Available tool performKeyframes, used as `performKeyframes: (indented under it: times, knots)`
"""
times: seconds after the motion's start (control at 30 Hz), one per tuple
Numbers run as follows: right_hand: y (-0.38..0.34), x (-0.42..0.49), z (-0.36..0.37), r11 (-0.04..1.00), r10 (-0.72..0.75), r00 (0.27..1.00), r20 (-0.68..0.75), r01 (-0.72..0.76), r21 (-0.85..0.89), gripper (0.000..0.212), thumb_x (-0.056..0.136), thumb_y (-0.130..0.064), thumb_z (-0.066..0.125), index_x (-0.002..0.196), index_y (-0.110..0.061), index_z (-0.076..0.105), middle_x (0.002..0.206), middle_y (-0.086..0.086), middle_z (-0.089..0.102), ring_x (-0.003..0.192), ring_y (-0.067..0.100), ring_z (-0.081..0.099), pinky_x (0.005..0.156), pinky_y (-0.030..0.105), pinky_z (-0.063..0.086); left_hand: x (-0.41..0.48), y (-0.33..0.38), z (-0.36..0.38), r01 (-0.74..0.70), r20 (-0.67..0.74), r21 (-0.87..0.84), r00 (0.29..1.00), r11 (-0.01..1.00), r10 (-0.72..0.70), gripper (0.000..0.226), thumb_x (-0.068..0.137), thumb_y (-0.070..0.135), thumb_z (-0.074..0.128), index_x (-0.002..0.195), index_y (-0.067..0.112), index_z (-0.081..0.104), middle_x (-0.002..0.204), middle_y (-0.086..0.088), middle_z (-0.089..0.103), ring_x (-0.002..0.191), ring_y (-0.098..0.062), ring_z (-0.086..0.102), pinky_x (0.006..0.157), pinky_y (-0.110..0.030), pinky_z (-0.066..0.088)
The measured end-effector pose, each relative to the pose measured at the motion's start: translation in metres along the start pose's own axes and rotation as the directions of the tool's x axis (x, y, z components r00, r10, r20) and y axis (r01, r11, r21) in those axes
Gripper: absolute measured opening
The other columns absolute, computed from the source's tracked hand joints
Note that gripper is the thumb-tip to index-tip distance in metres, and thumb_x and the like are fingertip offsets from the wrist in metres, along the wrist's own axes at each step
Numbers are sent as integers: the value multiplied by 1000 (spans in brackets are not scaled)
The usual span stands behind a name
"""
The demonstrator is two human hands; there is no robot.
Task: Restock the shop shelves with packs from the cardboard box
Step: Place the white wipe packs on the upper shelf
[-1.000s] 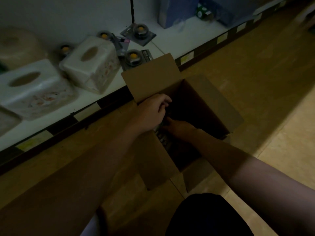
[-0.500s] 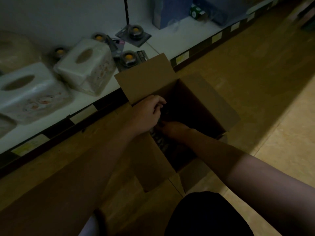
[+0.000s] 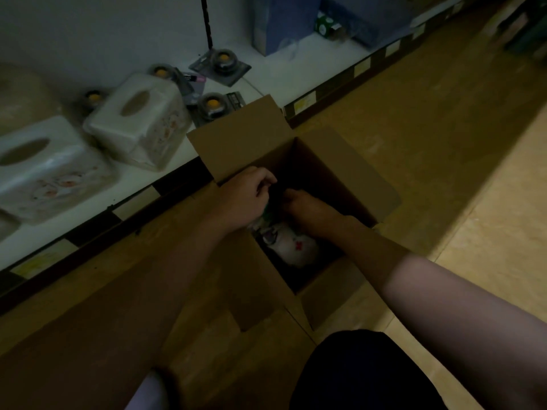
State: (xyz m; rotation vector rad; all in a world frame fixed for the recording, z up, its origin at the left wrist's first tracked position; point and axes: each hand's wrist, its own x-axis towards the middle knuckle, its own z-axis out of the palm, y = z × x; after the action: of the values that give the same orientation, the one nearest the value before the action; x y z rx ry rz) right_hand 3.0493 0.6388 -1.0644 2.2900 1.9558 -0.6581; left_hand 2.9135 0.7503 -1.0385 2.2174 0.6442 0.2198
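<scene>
Head cam: both hands in matte brown cardboard box (image 3: 340, 161).

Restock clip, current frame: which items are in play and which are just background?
In play:
- cardboard box, open on the floor
- left hand and right hand, both inside it
- white pack in the box
- shelf

Background:
- two white tissue boxes
- blister packs
- blue packs further along
</scene>
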Motion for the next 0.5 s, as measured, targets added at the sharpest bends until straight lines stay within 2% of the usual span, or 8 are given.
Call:
performKeyframes:
  times: [0.1,0.17,0.23,0.3,0.37,0.43,0.5]
  knots:
    - [6,-13,-12,974,34,996,-83,-15,224,19,90,1,54,107,-6,58,109,11,55,97,28,55,75,34,42,0,3,-3,54,1,24,999,998,-54,22,99,17,43,115,20,59,113,3,54,91,-13,56,80,-33,49]
    - [5,-19,-19,924,89,990,-112,-40,380,8,94,-2,49,98,-8,53,94,7,55,87,24,55,71,34,42,-1,8,-6,105,35,44,994,993,-107,23,101,23,41,116,22,58,107,4,58,81,-13,58,72,-34,50]
    - [5,-21,-25,879,150,976,-158,-59,474,9,96,-4,48,94,-11,52,90,5,56,83,18,54,67,26,42,-1,13,-9,175,110,14,978,984,-176,25,102,32,38,112,24,59,97,2,62,76,-18,60,68,-35,48]
    - [6,-21,-30,810,210,952,-223,-41,585,12,96,-5,47,90,-13,53,87,2,57,80,12,53,64,17,40,-1,21,-12,245,176,-85,958,966,-228,31,101,44,37,103,25,61,97,-3,65,86,-23,62,75,-39,49]
    - [4,-21,-35,717,288,917,-276,-15,697,18,98,-8,45,84,-18,51,82,-2,54,77,8,50,65,19,40,-3,32,-16,290,188,-252,951,923,-247,37,99,51,35,103,25,62,97,3,64,91,-17,61,76,-33,47]
    - [-1,-20,-41,622,379,879,-290,-10,783,20,100,-11,42,83,-19,49,81,-1,53,74,8,48,65,23,40,-3,41,-19,279,151,-394,960,876,-238,38,98,51,36,108,24,61,96,8,62,91,-9,59,71,-23,43]
    - [-8,-19,-49,480,486,832,-267,1,877,22,102,-14,39,83,-21,48,82,1,54,74,11,51,65,26,44,-2,44,-20,253,151,-465,967,849,-205,38,95,51,43,123,26,52,106,11,59,100,-10,59,74,-22,44]
